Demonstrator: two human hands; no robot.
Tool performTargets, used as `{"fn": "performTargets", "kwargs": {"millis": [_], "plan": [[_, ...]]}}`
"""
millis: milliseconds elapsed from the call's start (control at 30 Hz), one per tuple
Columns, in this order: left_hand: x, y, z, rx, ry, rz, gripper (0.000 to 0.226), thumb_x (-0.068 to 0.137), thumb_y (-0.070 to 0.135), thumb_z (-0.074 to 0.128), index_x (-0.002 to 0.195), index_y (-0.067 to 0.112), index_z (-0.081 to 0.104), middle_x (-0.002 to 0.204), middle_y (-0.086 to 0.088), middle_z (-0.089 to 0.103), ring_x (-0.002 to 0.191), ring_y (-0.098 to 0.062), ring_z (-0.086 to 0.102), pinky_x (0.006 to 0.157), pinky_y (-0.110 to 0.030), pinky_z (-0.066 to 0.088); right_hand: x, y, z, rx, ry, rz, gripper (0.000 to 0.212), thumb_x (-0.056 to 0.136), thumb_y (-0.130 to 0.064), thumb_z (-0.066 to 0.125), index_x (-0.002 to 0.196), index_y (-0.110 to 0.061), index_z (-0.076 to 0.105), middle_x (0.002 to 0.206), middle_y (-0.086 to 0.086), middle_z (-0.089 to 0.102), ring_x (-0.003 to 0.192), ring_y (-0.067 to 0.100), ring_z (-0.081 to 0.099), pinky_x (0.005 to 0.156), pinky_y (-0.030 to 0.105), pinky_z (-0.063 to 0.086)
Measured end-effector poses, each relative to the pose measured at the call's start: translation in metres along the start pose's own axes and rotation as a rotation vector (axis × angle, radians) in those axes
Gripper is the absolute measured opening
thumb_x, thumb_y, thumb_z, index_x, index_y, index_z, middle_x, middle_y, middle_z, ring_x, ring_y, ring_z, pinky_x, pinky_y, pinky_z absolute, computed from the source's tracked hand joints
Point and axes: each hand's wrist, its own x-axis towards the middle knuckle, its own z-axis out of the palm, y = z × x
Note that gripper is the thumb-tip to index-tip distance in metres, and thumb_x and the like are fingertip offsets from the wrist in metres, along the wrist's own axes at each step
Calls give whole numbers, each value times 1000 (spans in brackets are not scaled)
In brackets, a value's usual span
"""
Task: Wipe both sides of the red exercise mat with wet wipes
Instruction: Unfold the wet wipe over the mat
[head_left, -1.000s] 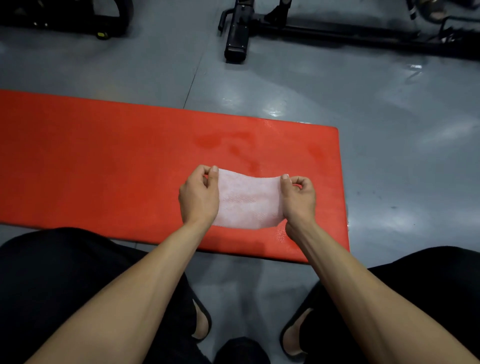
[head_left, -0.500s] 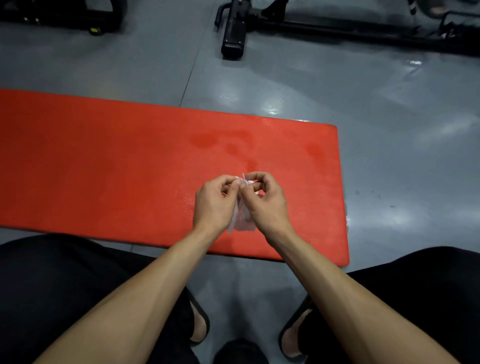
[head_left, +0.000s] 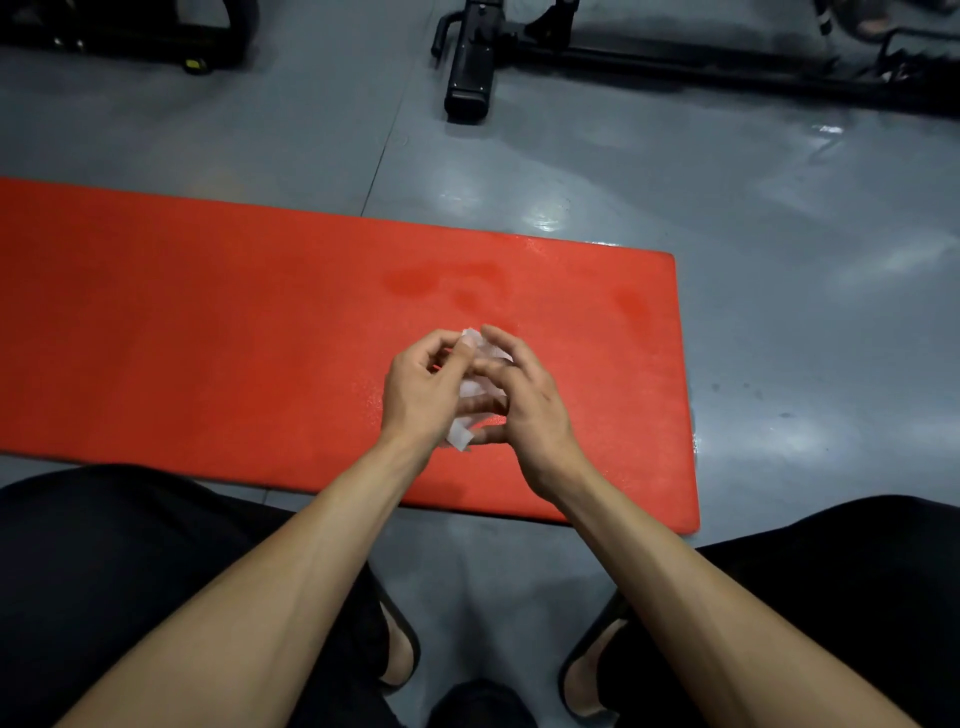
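The red exercise mat (head_left: 208, 338) lies flat on the grey floor, its right end in front of me, with darker damp patches near its far right part. Above that end my left hand (head_left: 421, 395) and my right hand (head_left: 524, 405) are close together, both holding a folded white wet wipe (head_left: 470, 387) between them. My left thumb and fingers pinch its upper edge; my right fingers curl over its right side. Most of the wipe is hidden between the hands.
My knees in black trousers and black sandals (head_left: 400, 654) are at the bottom. Black gym equipment frames (head_left: 470, 62) stand on the floor beyond the mat. A dark object (head_left: 478, 706) sits between my feet.
The wipe was stretched out flat between both hands a second ago. The hands came together and folded it into a small bundle, now held between them.
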Motion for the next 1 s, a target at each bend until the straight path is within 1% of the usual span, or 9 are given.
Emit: {"fn": "performTargets", "kwargs": {"millis": [133, 267, 333, 467, 567, 667, 800, 867, 1000], "plan": [[13, -3, -7, 49, 88, 91, 18, 98, 30, 61, 84, 28, 71, 74, 15, 66, 71, -5, 56, 70, -30, 46, -8, 7, 0, -2, -39, 8, 38, 102, -7, 43, 136, -23, 49, 93, 12, 62, 74, 26, 68, 62, 45, 60], [14, 4, -6, -62, -8, 137, 13, 101, 26, 63, 92, 29, 73, 84, 9, 69, 79, -8, 57, 74, -29, 48, 0, 12, -17, -185, 200, -73, 22, 98, -20, 59, 119, -19, 56, 79, 2, 60, 64, 20, 65, 60, 38, 54], [11, 9, -2, -130, -104, 118, 14, 103, 23, 62, 95, 24, 73, 89, 5, 70, 83, -11, 59, 76, -29, 50, 5, 10, -28, -193, 244, -38, 38, 89, -39, 69, 122, -22, 61, 94, -3, 68, 82, 16, 68, 73, 37, 54], [5, 19, 4, -246, -198, 68, 14, 100, 28, 62, 95, 21, 73, 95, 3, 72, 88, -12, 62, 81, -26, 52, 2, 2, -36, 21, -53, 86, 48, 90, -47, 69, 130, -22, 64, 126, -4, 72, 120, 15, 65, 96, 37, 49], [1, 19, 7, -216, -204, 65, 13, 101, 26, 62, 95, 21, 72, 91, 5, 72, 86, -10, 61, 80, -26, 51, 0, -5, -38, 174, 11, -55, 35, 90, -31, 74, 118, -10, 71, 113, 7, 75, 104, 18, 69, 90, 35, 53], [-4, 16, 6, -155, -249, 49, 12, 99, 20, 68, 111, 19, 69, 97, 4, 74, 91, -11, 65, 86, -34, 53, 3, -11, -47, -136, 218, -308, 22, 92, -25, 74, 94, -3, 72, 86, 14, 73, 80, 14, 61, 72, 40, 51], [-18, 19, 14, -146, -420, -40, 41, 86, 1, 76, 123, 15, 62, 107, 1, 74, 101, -11, 67, 88, -28, 56, -1, -20, -52, -544, 322, -550, 37, 94, -34, 70, 74, -4, 62, 64, 16, 53, 58, 23, 44, 53, 42, 38], [-22, 19, 17, -100, -439, -64, 42, 86, -15, 71, 118, 12, 63, 102, 3, 75, 96, -9, 69, 85, -26, 55, -3, -32, -55, -583, 346, -604, 44, 94, -33, 71, 65, -7, 51, 57, 10, 43, 56, 23, 36, 49, 36, 30], [-24, 34, 18, -65, -462, -66, 41, 81, -16, 73, 114, 9, 66, 101, -3, 74, 96, -15, 67, 85, -28, 56, -4, -55, -57, -508, 377, -655, 52, 97, -34, 69, 60, -12, 38, 57, -2, 28, 56, 8, 25, 50, 29, 21]]}}
